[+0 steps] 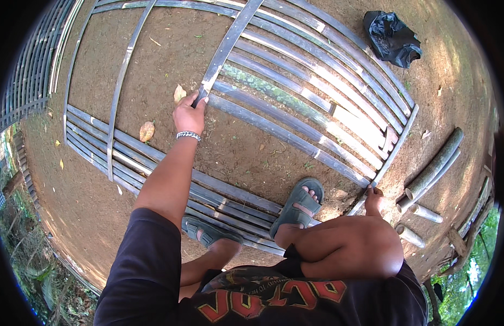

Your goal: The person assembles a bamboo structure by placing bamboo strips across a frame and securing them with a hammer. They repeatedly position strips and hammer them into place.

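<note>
A bamboo slat panel (pixel 284 99) lies at the middle and right, its long strips running between two crosswise strips. My left hand (pixel 190 115) is closed around the near end of its left cross strip (pixel 226 46), thumb and forefinger on the wood. Further right, my right hand (pixel 375 200) grips the right cross strip (pixel 396 144) close to the panel's near corner; my knee and leg stand just beside it. One slat (pixel 263 86) is mottled green, while the others are grey or pale. A short pale piece (pixel 389 139) sits across the slat ends at the right.
Another row of bamboo slats (pixel 219 187) lies by my sandalled feet, tied to a cross strip (pixel 121 81) at left. A black plastic bag (pixel 392 39) rests at the far right. Cut bamboo lengths (pixel 434 163) lie at right. Another slatted panel (pixel 32 60) stands far left. Dry leaves dot the soil.
</note>
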The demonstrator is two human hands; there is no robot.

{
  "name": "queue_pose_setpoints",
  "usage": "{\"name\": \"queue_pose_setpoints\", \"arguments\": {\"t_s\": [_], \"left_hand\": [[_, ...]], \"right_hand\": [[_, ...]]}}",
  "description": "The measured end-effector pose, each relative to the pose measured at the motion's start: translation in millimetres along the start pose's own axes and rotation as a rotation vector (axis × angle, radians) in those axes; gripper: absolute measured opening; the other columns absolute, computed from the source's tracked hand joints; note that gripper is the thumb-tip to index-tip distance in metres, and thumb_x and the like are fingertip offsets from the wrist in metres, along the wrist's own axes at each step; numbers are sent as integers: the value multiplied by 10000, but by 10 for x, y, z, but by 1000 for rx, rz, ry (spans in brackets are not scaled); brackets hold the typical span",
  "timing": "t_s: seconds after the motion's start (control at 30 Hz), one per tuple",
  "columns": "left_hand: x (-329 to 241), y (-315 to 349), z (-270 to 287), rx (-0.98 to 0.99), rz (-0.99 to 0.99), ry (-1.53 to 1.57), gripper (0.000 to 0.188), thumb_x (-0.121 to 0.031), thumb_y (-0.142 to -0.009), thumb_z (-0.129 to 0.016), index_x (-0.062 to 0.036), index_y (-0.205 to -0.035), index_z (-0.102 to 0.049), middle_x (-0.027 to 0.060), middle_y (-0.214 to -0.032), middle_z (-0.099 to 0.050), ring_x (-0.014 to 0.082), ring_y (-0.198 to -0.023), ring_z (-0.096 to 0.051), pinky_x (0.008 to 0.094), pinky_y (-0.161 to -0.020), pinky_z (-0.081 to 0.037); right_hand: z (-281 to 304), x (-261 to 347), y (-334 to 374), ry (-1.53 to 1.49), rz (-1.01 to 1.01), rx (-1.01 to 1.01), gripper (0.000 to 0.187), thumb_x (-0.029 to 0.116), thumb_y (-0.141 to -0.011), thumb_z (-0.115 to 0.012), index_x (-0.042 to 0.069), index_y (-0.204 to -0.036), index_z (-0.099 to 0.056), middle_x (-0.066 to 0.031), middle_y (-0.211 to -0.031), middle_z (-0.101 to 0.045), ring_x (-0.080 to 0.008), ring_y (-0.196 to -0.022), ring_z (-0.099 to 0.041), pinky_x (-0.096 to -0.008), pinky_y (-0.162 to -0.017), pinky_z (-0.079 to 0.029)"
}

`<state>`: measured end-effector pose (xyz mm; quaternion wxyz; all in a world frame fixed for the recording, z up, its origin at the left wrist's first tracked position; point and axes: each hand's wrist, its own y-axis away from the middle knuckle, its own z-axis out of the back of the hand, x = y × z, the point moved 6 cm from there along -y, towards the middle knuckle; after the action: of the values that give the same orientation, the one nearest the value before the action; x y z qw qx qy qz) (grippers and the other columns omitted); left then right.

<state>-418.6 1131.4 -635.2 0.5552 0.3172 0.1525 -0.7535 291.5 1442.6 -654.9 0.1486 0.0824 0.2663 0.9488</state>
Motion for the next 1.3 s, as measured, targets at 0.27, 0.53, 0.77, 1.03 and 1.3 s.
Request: {"name": "queue_pose_setpoints", "arguments": {"t_s": [0.27,0.53,0.77,1.03,1.3], "left_hand": [[-88,-32,-34,67,32,-31,347,-191,-818,-840,-35,-1123,-781,183,-1086,-760,314,-979,-746,381,-915,-568],[-234,-22,73,113,122,-69,368,-199,-812,-851,-37,-1135,-779,176,-1096,-765,296,-968,-752,372,-904,-572],[-182,-5,103,-16,-236,-221,370,-267,-812,-856,-79,-1124,-796,116,-1028,-764,290,-994,-693,385,-940,-523],[-92,90,43,-62,-217,-135,349,-268,-832,-833,-98,-1134,-791,61,-1093,-757,265,-1094,-633,416,-1011,-444],[-86,105,86,-95,-344,-120,333,-232,-819,-837,-92,-1117,-787,49,-1024,-731,249,-1067,-621,414,-967,-427]], "right_hand": [[66,-66,-9,-40,-4,-39,512,393,-959,-731,-41,-1228,-694,-205,-1094,-755,-310,-988,-719,-414,-899,-540],[166,164,51,297,97,-32,528,443,-970,-684,-22,-1221,-702,-240,-1105,-744,-370,-1033,-714,-450,-927,-533],[202,229,62,349,128,18,482,468,-962,-680,29,-1147,-750,-218,-1036,-762,-376,-990,-723,-453,-898,-538],[314,472,201,306,146,59,398,387,-939,-706,30,-1104,-768,-203,-1000,-763,-364,-936,-720,-455,-880,-520],[293,1371,502,409,498,-91,758,286,-894,-754,69,-1531,-406,-227,-1466,-434,-417,-1356,-439,-517,-1139,-369]]}}
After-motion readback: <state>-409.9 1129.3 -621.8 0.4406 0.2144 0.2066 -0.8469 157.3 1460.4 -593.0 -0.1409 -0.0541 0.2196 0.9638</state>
